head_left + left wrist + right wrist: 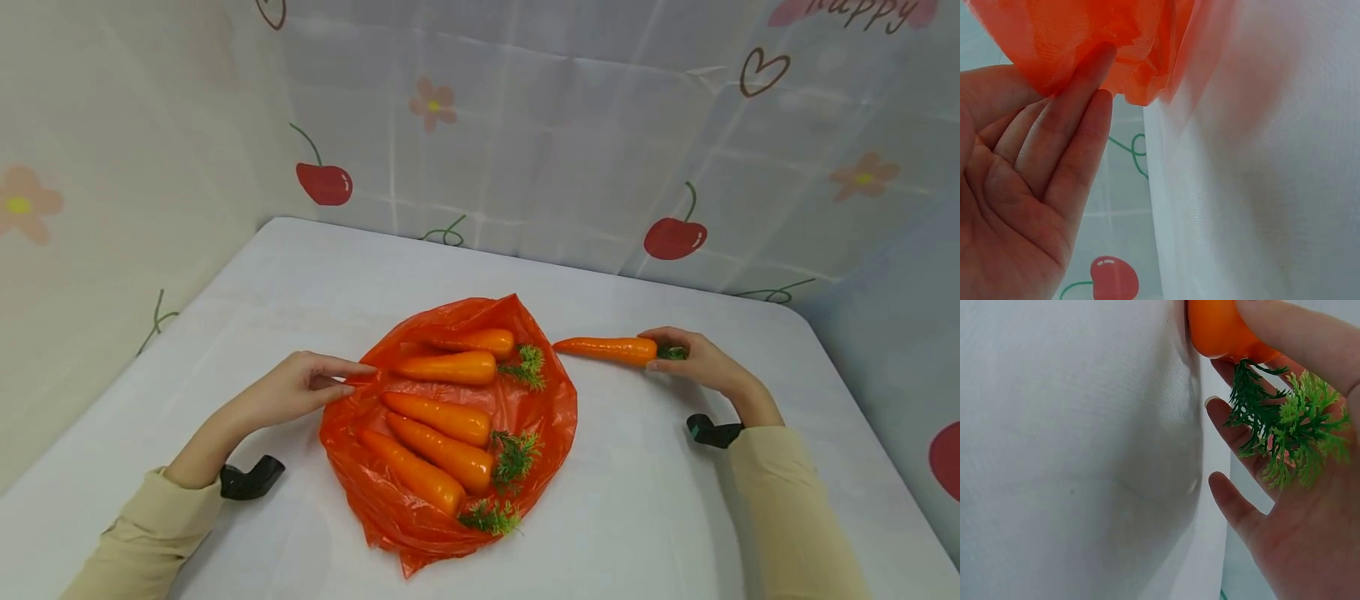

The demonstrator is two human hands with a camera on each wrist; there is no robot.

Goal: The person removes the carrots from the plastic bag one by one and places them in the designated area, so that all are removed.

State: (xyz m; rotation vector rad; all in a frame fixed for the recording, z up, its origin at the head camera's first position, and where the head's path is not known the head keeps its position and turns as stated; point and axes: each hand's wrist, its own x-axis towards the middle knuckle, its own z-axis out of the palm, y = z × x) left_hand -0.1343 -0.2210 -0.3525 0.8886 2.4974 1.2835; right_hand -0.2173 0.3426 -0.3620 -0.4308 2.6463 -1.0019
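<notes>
A red plastic bag (551,425) lies spread open on the table, with several orange carrots (438,419) with green tops side by side on it. At the bag's left edge, my left hand (292,387) pinches the rim; the left wrist view shows the thin red film (1091,31) between thumb and fingers. To the right of the bag, my right hand (697,362) grips a single carrot (607,350) by its leafy end. This carrot's tip points left and is close to the bag's right rim. Its green leaves (1272,419) hang beneath my palm in the right wrist view.
The white table (637,517) ends at a back edge against a printed curtain (525,167) with cherries and flowers. Black wrist-worn pieces (253,478) sit at both cuffs.
</notes>
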